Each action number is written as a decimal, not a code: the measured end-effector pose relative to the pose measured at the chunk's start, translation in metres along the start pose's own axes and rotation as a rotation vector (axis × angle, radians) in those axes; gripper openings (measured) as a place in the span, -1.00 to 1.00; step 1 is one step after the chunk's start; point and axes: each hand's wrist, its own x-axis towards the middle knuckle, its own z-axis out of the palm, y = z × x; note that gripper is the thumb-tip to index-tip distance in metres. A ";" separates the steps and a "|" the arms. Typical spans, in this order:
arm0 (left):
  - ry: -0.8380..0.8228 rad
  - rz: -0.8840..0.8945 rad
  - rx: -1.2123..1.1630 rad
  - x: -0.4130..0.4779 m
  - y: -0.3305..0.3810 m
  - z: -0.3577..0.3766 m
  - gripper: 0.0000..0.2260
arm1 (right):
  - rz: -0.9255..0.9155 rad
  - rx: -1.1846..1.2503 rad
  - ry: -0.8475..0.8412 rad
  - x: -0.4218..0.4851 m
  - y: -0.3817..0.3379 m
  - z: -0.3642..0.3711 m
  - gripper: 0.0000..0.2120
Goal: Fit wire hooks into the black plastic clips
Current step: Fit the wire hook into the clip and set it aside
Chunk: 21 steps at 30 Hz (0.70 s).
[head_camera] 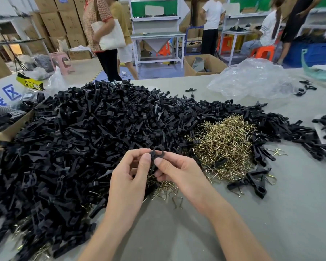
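A black plastic clip point(155, 154) is pinched between both hands above the table, its round loops sticking up past my fingertips. My left hand point(129, 182) grips its left side with thumb and fingers. My right hand point(179, 174) holds the right side, thumb pressed on the clip's body. Whether a wire hook sits in this clip is hidden by my fingers. A heap of brass-coloured wire hooks point(222, 146) lies just right of my hands. A huge pile of black clips point(83, 140) spreads to the left and behind. One loose wire hook point(177, 202) rests below my hands.
A few clips with hooks fitted point(256, 182) lie at the right on the grey table point(271, 213). A clear plastic bag point(252, 80) sits at the back right, a cardboard box point(6, 134) at the left edge. Several people stand or sit among workbenches beyond the table.
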 end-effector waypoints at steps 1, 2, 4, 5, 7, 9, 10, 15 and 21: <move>-0.010 0.007 0.004 0.000 0.001 0.000 -0.84 | -0.006 -0.002 -0.005 0.000 0.000 0.000 -0.79; -0.021 0.016 0.010 0.000 0.002 0.000 -0.83 | -0.012 -0.005 -0.007 0.000 -0.001 -0.001 -0.79; -0.035 0.032 0.023 0.000 0.002 0.000 -0.83 | -0.022 -0.012 -0.006 0.000 0.000 -0.001 -0.78; -0.041 0.036 0.029 0.000 0.002 -0.001 -0.83 | -0.025 -0.009 -0.003 0.000 0.000 -0.001 -0.78; -0.051 0.039 0.038 -0.001 0.002 -0.001 -0.84 | -0.030 0.014 0.005 0.000 0.002 -0.003 -0.77; -0.061 0.053 0.057 -0.001 0.002 -0.001 -0.84 | -0.029 0.063 -0.002 0.000 0.003 -0.004 -0.73; -0.064 0.062 0.071 -0.002 0.003 -0.001 -0.84 | -0.022 0.091 -0.017 -0.001 0.003 -0.005 -0.71; -0.058 0.177 0.255 -0.002 -0.002 -0.003 -0.82 | -0.010 0.151 0.006 0.001 0.002 -0.007 -0.82; -0.256 0.505 1.015 -0.008 -0.021 0.007 -0.63 | -0.015 0.338 0.289 0.006 -0.003 -0.022 -0.79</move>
